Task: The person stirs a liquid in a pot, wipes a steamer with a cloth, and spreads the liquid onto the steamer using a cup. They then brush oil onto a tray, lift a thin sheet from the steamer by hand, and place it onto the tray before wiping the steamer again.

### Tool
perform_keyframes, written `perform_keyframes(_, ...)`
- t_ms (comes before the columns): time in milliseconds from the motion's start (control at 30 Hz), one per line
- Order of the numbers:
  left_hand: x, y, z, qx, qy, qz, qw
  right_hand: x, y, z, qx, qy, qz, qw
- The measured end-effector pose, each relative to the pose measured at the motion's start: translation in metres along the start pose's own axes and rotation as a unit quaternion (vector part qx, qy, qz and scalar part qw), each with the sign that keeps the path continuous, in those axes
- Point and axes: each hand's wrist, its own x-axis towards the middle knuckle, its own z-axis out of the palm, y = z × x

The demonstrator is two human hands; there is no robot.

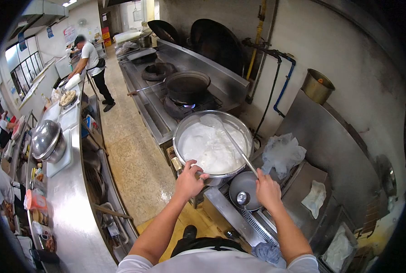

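Note:
A wide steel pot [180, 136] stands in front of me, holding a white, foamy-looking mass [212, 148]. My left hand [190, 179] grips its near left rim, fingers over the edge. In my right hand [267, 189] is the handle of a long metal ladle [235, 143]. The ladle slants across the pot, and its round head lies against the white contents near the far rim. Below my right hand, a grey pan [244, 184] sits on the stove counter with a small shiny ladle [243, 198] in it.
Beyond the pot, a dark wok [188, 86] stands over a lit burner [188, 106]. A crumpled plastic bag [282, 154] and a white cloth [314, 199] lie at right. On the left, a steel counter [71, 200] carries metal bowls [49, 139]. A co-worker [91, 61] stands farther down the aisle.

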Motion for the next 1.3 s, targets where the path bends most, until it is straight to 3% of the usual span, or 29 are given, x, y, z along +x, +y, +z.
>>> perform_keyframes(100, 0.001, -0.004, 0.001, 0.006, 0.001, 0.008, 1.0, 0.02, 0.0, 0.004, -0.038, 0.014, -0.023, 0.999)
perform_keyframes(333, -0.002, 0.0, -0.003, 0.002, -0.005, -0.005, 1.0, 0.036, 0.005, -0.01, -0.118, -0.054, -0.106, 0.986)
perform_keyframes(633, -0.001, -0.003, 0.0, -0.003, 0.002, 0.001, 1.0, -0.015, 0.004, -0.106, -0.182, -0.109, -0.187, 0.959)
perform_keyframes(900, 0.002, -0.001, -0.005, -0.01, -0.007, 0.003, 1.0, -0.002, -0.057, -0.193, -0.254, -0.204, -0.216, 0.92)
perform_keyframes(1100, 0.004, -0.002, -0.006, -0.024, -0.014, -0.007, 1.0, 0.041, -0.1, -0.15, -0.261, -0.22, -0.312, 0.887)
perform_keyframes(1200, 0.005, -0.004, -0.006, -0.029, -0.017, -0.016, 0.999, 0.054, -0.111, -0.096, -0.25, -0.242, -0.297, 0.889)
perform_keyframes(1300, 0.005, -0.006, -0.005, -0.038, -0.009, -0.013, 0.999, 0.051, -0.108, -0.039, -0.298, -0.174, -0.296, 0.89)
